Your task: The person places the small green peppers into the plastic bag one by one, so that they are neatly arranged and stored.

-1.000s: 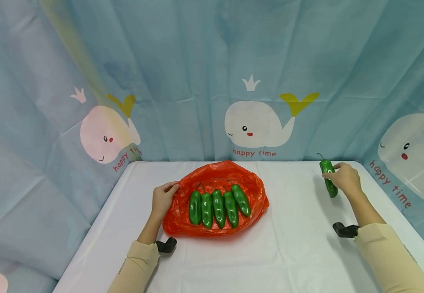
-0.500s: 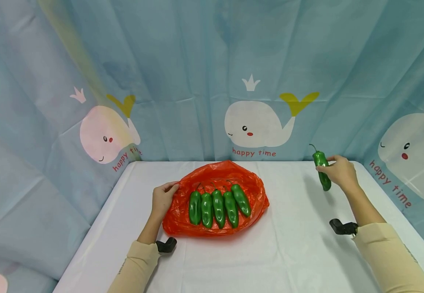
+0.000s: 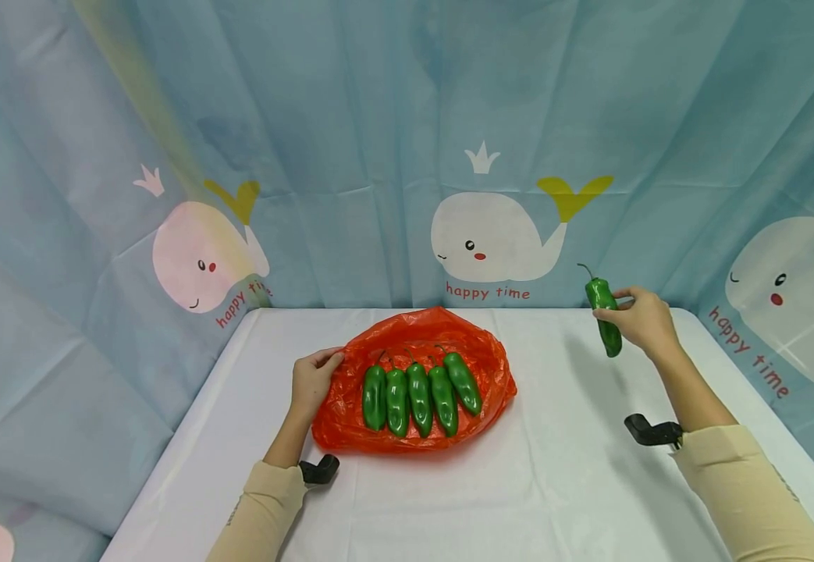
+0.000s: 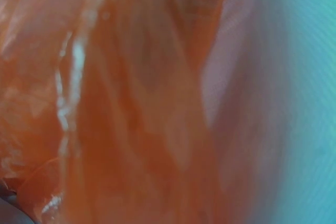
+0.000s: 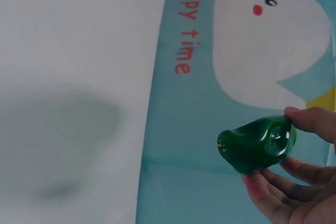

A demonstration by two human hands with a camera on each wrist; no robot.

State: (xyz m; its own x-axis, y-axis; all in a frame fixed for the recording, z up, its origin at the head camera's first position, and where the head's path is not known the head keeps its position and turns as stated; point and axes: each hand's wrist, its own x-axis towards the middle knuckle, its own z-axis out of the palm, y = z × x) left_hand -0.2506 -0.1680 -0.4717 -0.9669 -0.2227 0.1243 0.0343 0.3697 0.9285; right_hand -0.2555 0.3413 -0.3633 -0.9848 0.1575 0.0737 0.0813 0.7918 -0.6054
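My right hand (image 3: 647, 321) pinches a glossy green chili pepper (image 3: 605, 318) between thumb and fingers, above the far right part of the table, its thin stem pointing up and left. In the right wrist view the tip end of that chili pepper (image 5: 257, 144) faces the camera. At the middle left lies a red plastic bag (image 3: 350, 437), its mouth spread wide, with several green chili peppers (image 3: 419, 398) side by side in it. My left hand (image 3: 313, 382) pinches the bag's left rim. Blurred red plastic (image 4: 142, 108) fills most of the left wrist view, and the left fingers are hidden there.
A white cloth covers the table (image 3: 449, 507). Behind it and at both sides hangs a blue curtain (image 3: 350, 140) with printed whales, meeting the table's far edge. Each wrist carries a black camera mount (image 3: 652, 431).
My right hand has lifted the chili pepper and carried it left, and its shadow has slid left over the cloth. My left hand and the bag have stayed in place.
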